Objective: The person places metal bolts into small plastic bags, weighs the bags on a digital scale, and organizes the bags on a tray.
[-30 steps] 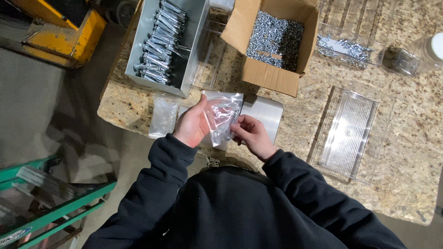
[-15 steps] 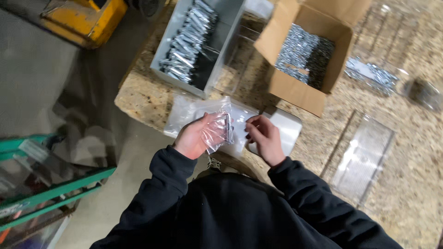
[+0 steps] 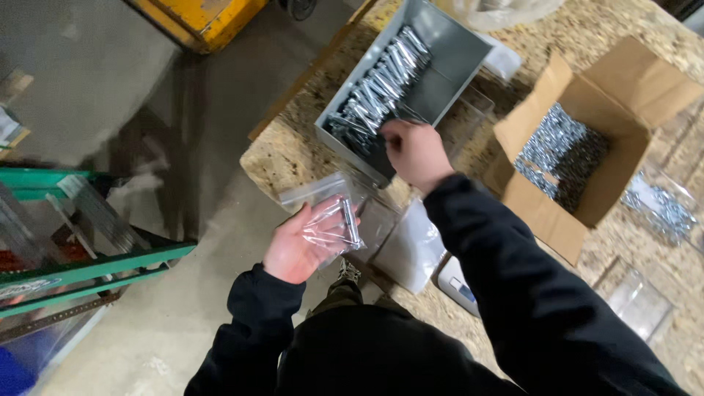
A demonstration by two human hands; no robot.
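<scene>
My left hand (image 3: 297,246) lies palm up near the counter's edge and holds a small clear plastic bag (image 3: 331,225) with a metal bolt inside. My right hand (image 3: 414,150) reaches into a grey metal bin (image 3: 460,55) and its fingers close around the long silver bolts (image 3: 374,92) heaped inside. What the fingers grip is hidden by the back of the hand. More empty clear bags (image 3: 411,246) lie on the speckled counter (image 3: 293,150) between my two hands.
An open cardboard box (image 3: 627,84) full of small silver screws (image 3: 561,150) stands to the right. Clear plastic trays (image 3: 642,301) lie at the far right. A yellow machine (image 3: 202,18) stands on the floor at the top, a green rack (image 3: 81,268) at the left.
My right hand has left the bag and moved up into the grey bin. The left hand has drawn back from the counter with the bag. The view has swung left.
</scene>
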